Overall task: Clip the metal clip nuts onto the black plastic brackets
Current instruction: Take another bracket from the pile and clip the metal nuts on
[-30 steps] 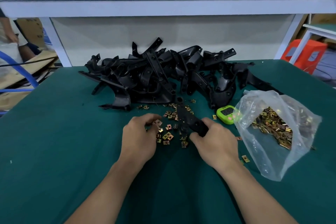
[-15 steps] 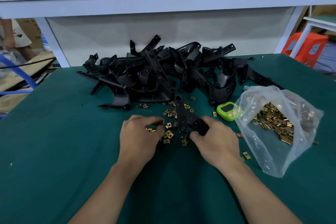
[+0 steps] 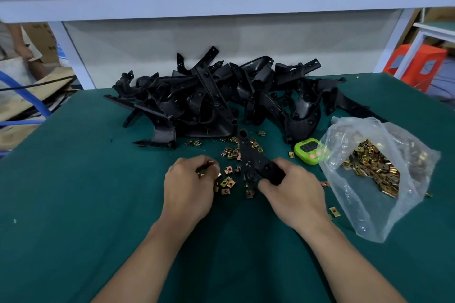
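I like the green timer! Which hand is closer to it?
Right. The right hand, gripping a black bracket, is just left of the green timer, nearer the person. The left hand is farther left, beyond the bracket, pinching a clip nut.

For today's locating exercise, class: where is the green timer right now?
In the head view, the green timer sits right of centre on the table, between the black bracket pile and the clear bag of clip nuts.
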A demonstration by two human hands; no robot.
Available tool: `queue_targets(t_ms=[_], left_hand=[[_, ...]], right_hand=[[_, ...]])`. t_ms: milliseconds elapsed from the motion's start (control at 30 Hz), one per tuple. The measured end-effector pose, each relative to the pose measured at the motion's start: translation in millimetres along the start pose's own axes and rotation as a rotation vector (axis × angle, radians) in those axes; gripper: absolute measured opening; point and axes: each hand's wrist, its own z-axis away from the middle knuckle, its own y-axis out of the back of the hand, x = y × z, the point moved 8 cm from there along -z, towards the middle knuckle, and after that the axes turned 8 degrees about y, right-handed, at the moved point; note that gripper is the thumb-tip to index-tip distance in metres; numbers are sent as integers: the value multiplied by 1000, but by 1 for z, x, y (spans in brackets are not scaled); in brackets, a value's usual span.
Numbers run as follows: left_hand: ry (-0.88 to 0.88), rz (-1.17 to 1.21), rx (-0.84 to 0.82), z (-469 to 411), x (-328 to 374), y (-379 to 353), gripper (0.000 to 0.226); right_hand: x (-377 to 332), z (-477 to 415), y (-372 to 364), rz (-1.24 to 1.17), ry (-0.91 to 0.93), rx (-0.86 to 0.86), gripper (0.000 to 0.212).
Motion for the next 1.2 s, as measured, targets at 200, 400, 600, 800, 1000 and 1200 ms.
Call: queue_targets(t_ms=[200, 400, 600, 800, 1000, 1200], left_hand=[[-72, 178, 41, 9, 10, 6, 19], [-76, 102, 49, 12, 11, 4, 28], [-3, 117, 19, 7, 5, 1, 31], [-31, 165, -61, 13, 9, -6, 28], [0, 131, -53, 12, 7, -5, 21], [-6, 148, -85, 11, 9, -7, 25]], right_hand=[[3, -1, 4, -54, -12, 36, 10], [1, -1, 3, -38, -1, 33, 9], [-1, 1, 4, -38, 9, 37, 9], [-3, 2, 4, -32, 14, 23, 10], [-4, 1, 3, -36, 7, 13, 11], [-4, 2, 2, -22, 19, 8, 11]])
